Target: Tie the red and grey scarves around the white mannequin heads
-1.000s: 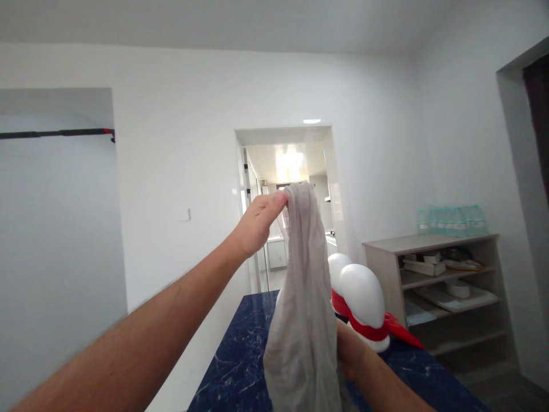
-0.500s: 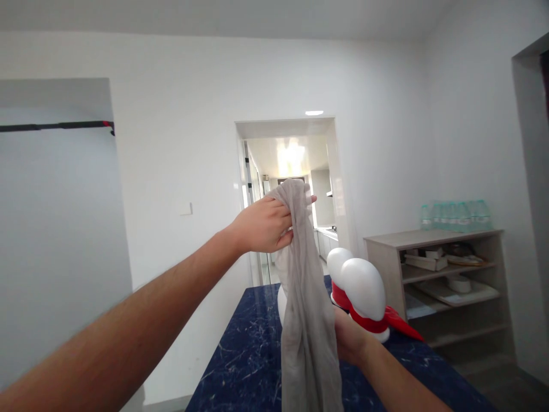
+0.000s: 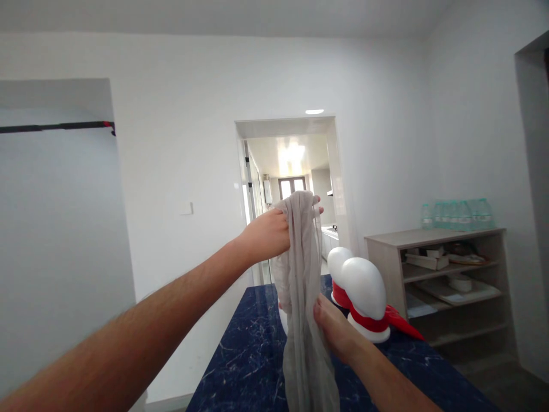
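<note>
My left hand point(image 3: 268, 234) is raised at arm's length and closed round the top of a thin grey cloth point(image 3: 302, 297), which hangs down in a long bunch. Lower down, my right hand point(image 3: 332, 332) grips the same cloth at its middle, thumb on the right side of the fabric. The cloth's lower end runs out of the frame. Just behind the cloth stand two white mannequin heads point(image 3: 362, 289) with a red scarf point(image 3: 386, 320) round their necks.
A dark blue marbled table point(image 3: 249, 366) lies below my hands. A wooden shelf unit point(image 3: 437, 280) with boxes and a pack of water bottles point(image 3: 457, 214) stands at the right wall. An open doorway point(image 3: 291, 189) leads to a bright room behind.
My left hand has lowered slightly and regripped the cloth's top. My right hand has slid up the cloth, drawing it into a narrower bunch.
</note>
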Action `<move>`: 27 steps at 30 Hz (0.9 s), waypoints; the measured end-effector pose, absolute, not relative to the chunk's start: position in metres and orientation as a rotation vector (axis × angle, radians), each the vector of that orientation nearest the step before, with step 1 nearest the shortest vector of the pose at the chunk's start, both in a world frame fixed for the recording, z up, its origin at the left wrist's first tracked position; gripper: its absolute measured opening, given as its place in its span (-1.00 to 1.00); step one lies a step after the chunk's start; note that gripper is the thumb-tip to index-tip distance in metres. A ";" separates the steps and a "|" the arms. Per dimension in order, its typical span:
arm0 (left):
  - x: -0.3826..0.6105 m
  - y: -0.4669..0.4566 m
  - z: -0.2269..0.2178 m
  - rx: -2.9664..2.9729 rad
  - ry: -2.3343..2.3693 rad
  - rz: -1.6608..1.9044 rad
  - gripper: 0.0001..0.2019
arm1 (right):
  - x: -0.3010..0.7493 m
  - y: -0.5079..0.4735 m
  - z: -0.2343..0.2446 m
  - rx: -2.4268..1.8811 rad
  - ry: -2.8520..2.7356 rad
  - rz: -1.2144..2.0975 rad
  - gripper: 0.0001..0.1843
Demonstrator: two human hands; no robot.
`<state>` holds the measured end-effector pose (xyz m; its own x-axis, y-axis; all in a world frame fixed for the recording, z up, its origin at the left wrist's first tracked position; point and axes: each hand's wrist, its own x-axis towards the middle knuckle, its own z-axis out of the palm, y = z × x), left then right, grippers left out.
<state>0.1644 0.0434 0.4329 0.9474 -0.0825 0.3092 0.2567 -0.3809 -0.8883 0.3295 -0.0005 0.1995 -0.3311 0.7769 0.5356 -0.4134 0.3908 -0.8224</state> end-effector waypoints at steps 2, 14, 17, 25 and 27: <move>0.169 0.041 0.431 -1.939 -0.147 -0.345 -0.48 | 0.321 -0.006 0.198 -0.276 -1.510 1.404 -0.10; 0.100 0.091 0.419 -1.921 -0.727 -0.278 -0.66 | 0.390 0.010 0.155 -0.039 -1.400 1.993 -0.31; 0.071 0.090 0.404 -1.953 -0.853 -0.176 -0.61 | 0.458 0.016 0.156 -0.207 -1.357 1.939 -0.49; 0.021 0.081 0.319 -2.346 -0.954 -0.209 -0.46 | 0.585 0.008 0.182 -0.732 -1.490 1.579 -0.69; 0.014 0.090 0.297 -2.367 -1.004 -0.261 -0.51 | 0.591 0.019 0.187 -0.715 -1.431 1.482 -0.60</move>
